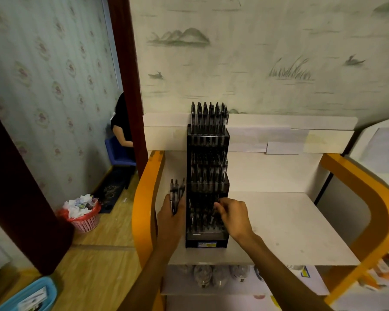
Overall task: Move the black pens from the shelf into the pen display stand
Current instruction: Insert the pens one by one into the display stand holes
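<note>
Left hand (171, 209) grips pen bundle (176, 194); right hand (230, 213) pinches one pen into near tier of display stand (208, 176). Far tiers full, near tier filling.

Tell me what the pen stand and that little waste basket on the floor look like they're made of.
Pen display stand: probably dark, glossy, see-through plastic, since pens show through its tiers. Waste basket: likely pink moulded plastic with lattice walls, lined with a red bag.
</note>
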### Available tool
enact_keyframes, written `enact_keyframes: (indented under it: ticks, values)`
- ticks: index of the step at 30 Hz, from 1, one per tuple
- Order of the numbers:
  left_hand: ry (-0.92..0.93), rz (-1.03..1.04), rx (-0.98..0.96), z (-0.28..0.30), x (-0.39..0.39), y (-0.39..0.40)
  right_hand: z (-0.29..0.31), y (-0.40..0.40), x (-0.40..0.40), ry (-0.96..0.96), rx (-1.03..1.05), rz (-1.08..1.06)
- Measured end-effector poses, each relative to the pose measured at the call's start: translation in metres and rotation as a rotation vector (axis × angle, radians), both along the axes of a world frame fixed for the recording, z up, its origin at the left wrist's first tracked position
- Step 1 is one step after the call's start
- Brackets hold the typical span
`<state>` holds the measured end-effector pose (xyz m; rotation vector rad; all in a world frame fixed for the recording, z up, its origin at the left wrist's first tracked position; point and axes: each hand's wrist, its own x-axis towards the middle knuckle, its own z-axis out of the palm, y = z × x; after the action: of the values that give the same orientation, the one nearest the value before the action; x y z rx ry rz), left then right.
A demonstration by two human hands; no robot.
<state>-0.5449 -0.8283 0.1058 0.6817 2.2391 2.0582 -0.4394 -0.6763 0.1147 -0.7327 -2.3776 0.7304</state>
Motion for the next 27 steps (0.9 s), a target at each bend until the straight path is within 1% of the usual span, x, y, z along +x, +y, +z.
enact_keyframes:
  ticks: [3,5,7,10,12,14,17,22,24,25,27]
  values:
    - [0.046,-0.051,-0.026,0.003,-0.002,-0.002,-0.003,-0.005,-0.004,-0.002,-0.027,0.018]
    - [-0.002,-0.087,-0.027,0.002,-0.003,0.000,-0.003,-0.004,-0.006,-0.005,-0.032,0.010]
    - [-0.060,-0.098,-0.027,-0.002,-0.003,0.002,-0.007,-0.002,-0.007,-0.061,-0.042,0.008]
    - [-0.092,-0.093,0.008,-0.005,-0.002,0.005,-0.019,-0.002,-0.007,-0.149,-0.113,0.002]
    - [-0.131,-0.138,0.015,-0.006,-0.001,0.008,-0.025,-0.004,-0.006,-0.186,-0.090,-0.008]
    - [-0.174,-0.181,0.023,-0.007,-0.001,0.010,-0.027,-0.004,-0.007,-0.189,-0.098,-0.029]
    - [-0.175,-0.178,0.005,-0.008,0.002,0.013,-0.026,-0.001,-0.008,-0.186,-0.192,-0.046]
    - [-0.170,-0.209,0.008,-0.007,0.007,0.018,-0.026,0.005,-0.001,-0.264,-0.106,-0.002]
    - [-0.169,-0.219,0.016,-0.005,0.008,0.018,-0.019,0.007,0.002,-0.204,-0.132,-0.023]
    - [-0.173,-0.222,0.017,-0.004,0.008,0.019,-0.015,0.008,0.003,-0.119,-0.217,-0.025]
    - [-0.191,-0.223,0.007,-0.003,0.010,0.022,-0.003,0.007,0.005,0.116,-0.534,0.014]
